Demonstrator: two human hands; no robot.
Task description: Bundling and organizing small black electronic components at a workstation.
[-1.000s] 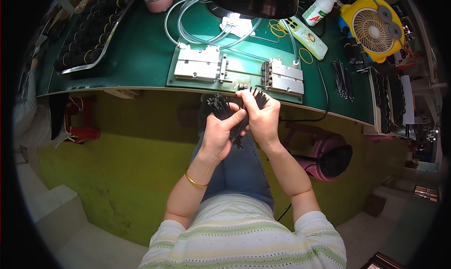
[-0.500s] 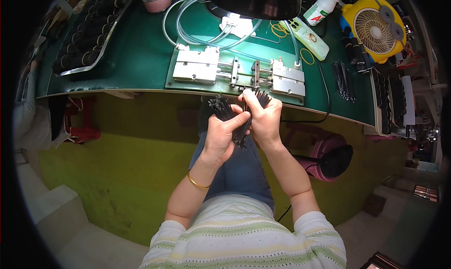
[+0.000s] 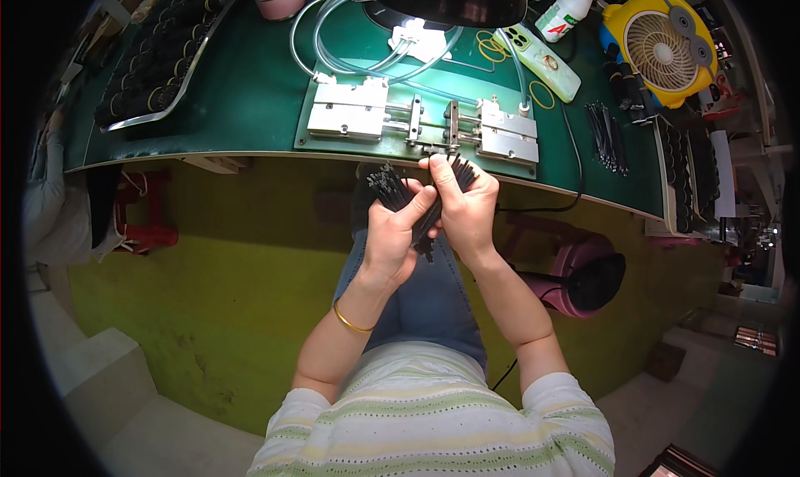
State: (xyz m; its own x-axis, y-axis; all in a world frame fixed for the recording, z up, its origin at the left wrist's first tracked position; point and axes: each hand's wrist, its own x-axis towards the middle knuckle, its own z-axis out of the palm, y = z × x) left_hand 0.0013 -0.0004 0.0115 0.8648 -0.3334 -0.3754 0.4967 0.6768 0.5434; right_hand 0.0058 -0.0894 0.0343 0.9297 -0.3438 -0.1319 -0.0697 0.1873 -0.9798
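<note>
Head view: the person's left hand (image 3: 390, 237) is gripping a bunch of thin black strips (image 3: 385, 187), while the right hand (image 3: 469, 213) is holding more black strips (image 3: 463, 172) between thumb and fingers just beside it. Both bunches are sitting just off the near edge of the green table (image 3: 242, 114), where two silver blocks (image 3: 348, 110) (image 3: 509, 137) are facing each other beneath a black lamp shade (image 3: 450, 0).
</note>
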